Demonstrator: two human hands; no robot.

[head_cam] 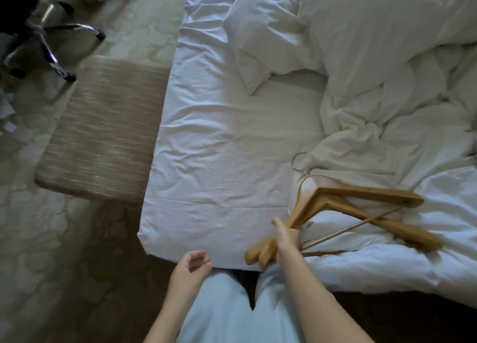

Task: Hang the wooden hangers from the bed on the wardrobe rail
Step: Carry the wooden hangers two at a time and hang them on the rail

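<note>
Head view, looking down at the near corner of the bed (pixel 219 149). The wooden hangers (pixel 361 195) lay in a loose bundle at 4 o'clock in the frame, on the edge of the crumpled duvet (pixel 387 84). Two steel hooks (pixel 298 160) could be made out, but the exact number of hangers could not.

The right hand (pixel 286 235) was clamped round the near arms of the bundle, fingers wrapped over the wood. The stub ends stuck out past the hand toward 7 o'clock, over the mattress edge. From the hand, the necks and hooks lay at about 12 o'clock. The far arms ran out toward 3 and 4 o'clock, with a thin trouser bar crossing beneath them, so the bundle's long axis ran roughly from 8 to 3 o'clock.

The left hand (pixel 189 268) hung free at 9 o'clock of the right hand, near the bed's corner, with its fingers loosely curled on nothing. It was well apart from the hangers, so the right hand was the one placed to lift them.

The wardrobe rail was not in view. As a judgement, the hooks will have to be turned upward during the carry. An upholstered stool (pixel 100 131) stood against the bed at 9 o'clock, and a chair base (pixel 46 40) at 10 o'clock.
</note>
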